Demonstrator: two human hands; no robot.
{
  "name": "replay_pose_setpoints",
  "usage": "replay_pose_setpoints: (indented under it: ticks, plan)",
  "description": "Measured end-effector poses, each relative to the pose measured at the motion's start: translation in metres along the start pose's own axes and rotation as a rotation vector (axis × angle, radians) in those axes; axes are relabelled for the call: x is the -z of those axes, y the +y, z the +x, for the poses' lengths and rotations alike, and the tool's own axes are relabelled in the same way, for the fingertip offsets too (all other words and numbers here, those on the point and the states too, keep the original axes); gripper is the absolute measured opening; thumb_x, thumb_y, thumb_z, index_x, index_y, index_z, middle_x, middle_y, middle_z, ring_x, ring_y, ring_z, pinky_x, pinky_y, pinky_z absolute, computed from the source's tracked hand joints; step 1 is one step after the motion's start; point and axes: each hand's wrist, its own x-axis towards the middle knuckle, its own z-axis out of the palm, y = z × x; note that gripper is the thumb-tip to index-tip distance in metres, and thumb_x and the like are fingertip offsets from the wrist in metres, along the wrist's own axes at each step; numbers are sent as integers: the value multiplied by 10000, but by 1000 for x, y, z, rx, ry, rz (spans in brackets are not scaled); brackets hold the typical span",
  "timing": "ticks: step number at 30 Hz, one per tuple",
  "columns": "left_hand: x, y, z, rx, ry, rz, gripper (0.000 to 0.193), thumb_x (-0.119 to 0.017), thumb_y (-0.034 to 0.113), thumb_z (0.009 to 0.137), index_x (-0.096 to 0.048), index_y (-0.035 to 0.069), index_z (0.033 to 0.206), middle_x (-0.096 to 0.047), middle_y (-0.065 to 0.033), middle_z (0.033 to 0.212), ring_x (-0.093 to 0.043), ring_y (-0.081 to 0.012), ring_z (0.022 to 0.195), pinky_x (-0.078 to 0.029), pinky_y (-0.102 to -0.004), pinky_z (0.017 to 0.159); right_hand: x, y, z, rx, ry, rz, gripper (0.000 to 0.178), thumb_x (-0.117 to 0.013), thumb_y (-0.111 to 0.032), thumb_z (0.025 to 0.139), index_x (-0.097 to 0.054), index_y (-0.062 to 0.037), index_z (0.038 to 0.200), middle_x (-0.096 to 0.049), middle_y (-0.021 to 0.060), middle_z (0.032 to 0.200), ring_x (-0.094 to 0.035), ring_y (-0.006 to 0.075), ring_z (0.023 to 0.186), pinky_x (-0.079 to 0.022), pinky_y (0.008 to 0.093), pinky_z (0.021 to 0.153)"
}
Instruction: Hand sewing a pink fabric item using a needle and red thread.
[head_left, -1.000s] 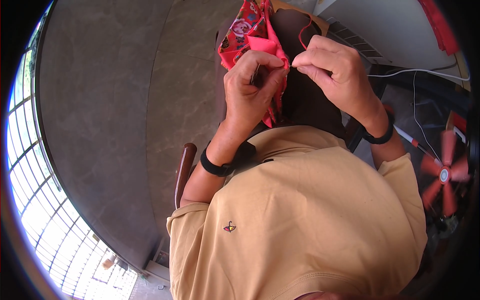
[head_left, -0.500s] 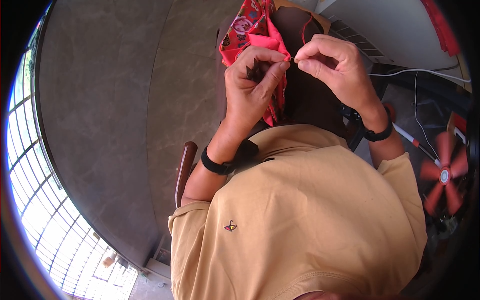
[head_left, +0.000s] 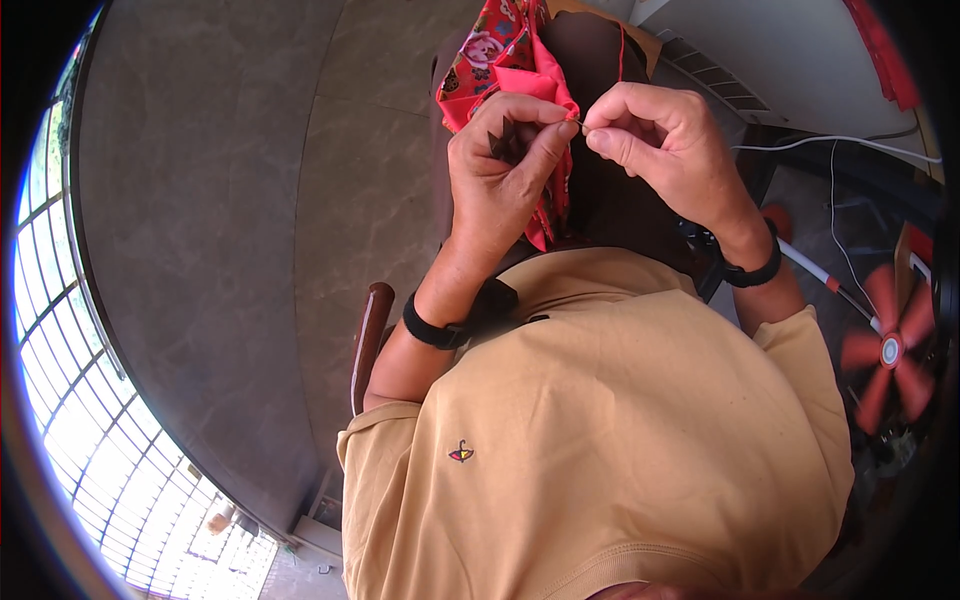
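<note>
Right hand (head_left: 670,138) had drawn toward the left hand (head_left: 502,172), seemingly leaving less needle (head_left: 583,126) exposed between them.
I saw both pinching narrowly: right on the needle, left on the edge of the red floral cloth (head_left: 483,52), which lay draped beyond it over dark trousers (head_left: 622,200); grey floor (head_left: 200,200) spread leftward, a red fan (head_left: 889,350) stood rightward.

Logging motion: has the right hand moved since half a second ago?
Yes: the right hand has moved slightly down and left in view, away from the vent.
</note>
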Motion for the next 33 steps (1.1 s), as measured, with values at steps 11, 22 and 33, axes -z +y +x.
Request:
replay_pose_setpoints:
  ticks: [11, 22, 33]
  plan:
    - [2, 3, 6, -325, -8, 280, 152, -787, -58, 793, -725, 39, 892, -683, -36, 823, -614, -130, 694, -476, -253, 611, -8, -1, -3, -147, -11, 225, 47, -661, -69, 956, -660, -31, 928, -628, -26, 759, -564, 34, 667, -461, 207, 554]
    - [6, 6, 6, -165, -26, 169, 147, -789, -60, 788, -730, 27, 891, -701, -53, 848, -656, -161, 743, -509, -269, 655, -8, 3, -10, -188, -61, 301, 94, -657, -95, 979, -649, -17, 927, -616, -22, 772, -566, 40, 683, -492, 211, 599]
    - [7, 3, 8, -218, -72, 206, 123, -793, -52, 803, -724, 18, 877, -703, -44, 839, -661, -135, 738, -519, -251, 677, 2, -4, 13, 215, 84, -90, 152, -692, -153, 969, -625, -19, 947, -587, 6, 904, -478, 42, 680, -411, 213, 604]
